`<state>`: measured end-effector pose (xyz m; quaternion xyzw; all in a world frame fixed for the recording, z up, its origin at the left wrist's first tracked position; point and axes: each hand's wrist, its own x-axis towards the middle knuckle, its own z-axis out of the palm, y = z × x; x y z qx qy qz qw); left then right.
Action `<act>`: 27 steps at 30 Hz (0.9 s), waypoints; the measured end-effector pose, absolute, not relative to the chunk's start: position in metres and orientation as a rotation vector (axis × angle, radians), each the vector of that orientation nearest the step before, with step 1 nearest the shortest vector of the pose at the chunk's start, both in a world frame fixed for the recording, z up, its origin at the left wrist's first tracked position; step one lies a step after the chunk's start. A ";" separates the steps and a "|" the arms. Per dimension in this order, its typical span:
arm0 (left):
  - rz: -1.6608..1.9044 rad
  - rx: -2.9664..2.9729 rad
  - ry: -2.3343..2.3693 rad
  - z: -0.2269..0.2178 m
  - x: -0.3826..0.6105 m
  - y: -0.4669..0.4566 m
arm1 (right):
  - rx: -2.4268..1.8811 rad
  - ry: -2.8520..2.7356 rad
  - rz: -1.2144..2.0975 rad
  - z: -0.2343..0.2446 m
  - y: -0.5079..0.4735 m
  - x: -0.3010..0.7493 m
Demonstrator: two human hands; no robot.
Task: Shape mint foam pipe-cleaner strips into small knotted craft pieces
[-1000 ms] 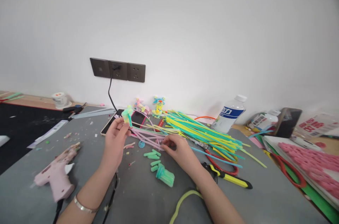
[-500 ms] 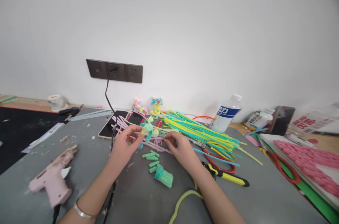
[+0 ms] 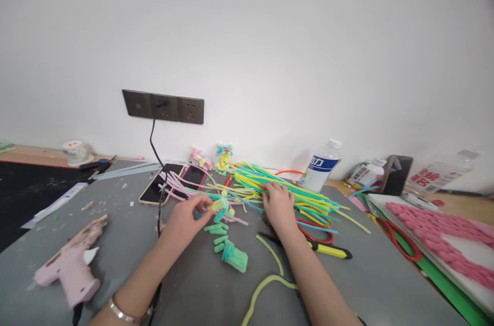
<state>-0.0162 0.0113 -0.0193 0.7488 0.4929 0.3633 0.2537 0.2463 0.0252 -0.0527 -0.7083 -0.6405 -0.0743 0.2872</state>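
Note:
My left hand (image 3: 185, 220) is low over the grey table (image 3: 127, 243), fingers pinched on a small green and yellow fuzzy craft piece (image 3: 219, 206). My right hand (image 3: 278, 205) rests on the heap of yellow, green and blue pipe cleaners (image 3: 285, 192), fingers curled into the strands. Short green cut pieces (image 3: 218, 236) and a green bundled piece (image 3: 234, 256) lie just in front of my left hand. Pink pipe cleaners (image 3: 185, 189) spread across two phones (image 3: 156, 189) behind it.
A pink glue gun (image 3: 69, 269) lies at the left. A yellow utility knife (image 3: 328, 250), red scissors (image 3: 316, 236), a water bottle (image 3: 321, 165), small craft figures (image 3: 224, 155), a wall socket (image 3: 164, 106) with a black cable and a tray of pink pieces (image 3: 443, 233) surround the work area.
My left hand brought the craft piece down from in front of the phones to near the table. My right hand moved right and back onto the pipe cleaner heap.

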 end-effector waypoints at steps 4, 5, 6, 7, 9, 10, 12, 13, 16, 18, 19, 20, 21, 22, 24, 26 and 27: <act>0.926 2.081 1.374 -0.023 -0.016 0.012 | -1.928 -1.689 -0.240 -0.053 0.027 0.248; 0.924 2.087 1.381 -0.025 -0.017 0.013 | -1.933 -1.683 -0.248 -0.053 0.027 0.249; 0.922 2.093 1.384 -0.027 -0.017 0.014 | -1.934 -1.678 -0.257 -0.054 0.028 0.249; 0.920 2.099 1.385 -0.028 -0.018 0.015 | -1.932 -1.674 -0.266 -0.054 0.028 0.250; 0.911 2.104 1.390 -0.030 -0.019 0.016 | -1.923 -1.674 -0.281 -0.054 0.028 0.251; 0.904 2.105 1.393 -0.031 -0.019 0.016 | -1.918 -1.676 -0.285 -0.054 0.029 0.251; 0.889 2.107 1.400 -0.031 -0.019 0.016 | -1.913 -1.682 -0.286 -0.054 0.029 0.250; 0.882 2.108 1.403 -0.030 -0.019 0.016 | -1.914 -1.682 -0.284 -0.054 0.029 0.250; 0.876 2.108 1.402 -0.028 -0.019 0.016 | -1.913 -1.678 -0.273 -0.054 0.029 0.249; 0.880 2.105 1.394 -0.027 -0.019 0.016 | -1.902 -1.686 -0.254 -0.054 0.029 0.250; 0.882 2.104 1.392 -0.027 -0.019 0.016 | -1.895 -1.694 -0.241 -0.054 0.029 0.250; 0.882 2.104 1.391 -0.027 -0.019 0.016 | -1.889 -1.705 -0.227 -0.054 0.030 0.251; 0.880 2.104 1.393 -0.027 -0.019 0.016 | -1.884 -1.713 -0.213 -0.054 0.030 0.251; 0.876 2.104 1.397 -0.027 -0.019 0.016 | -1.882 -1.721 -0.201 -0.055 0.030 0.251; 0.875 2.104 1.398 -0.029 -0.020 0.017 | -1.882 -1.725 -0.187 -0.056 0.030 0.251; 0.876 2.104 1.392 -0.031 -0.020 0.017 | -1.885 -1.721 -0.179 -0.056 0.030 0.251; 0.878 2.105 1.389 -0.033 -0.021 0.018 | -1.887 -1.717 -0.174 -0.056 0.029 0.250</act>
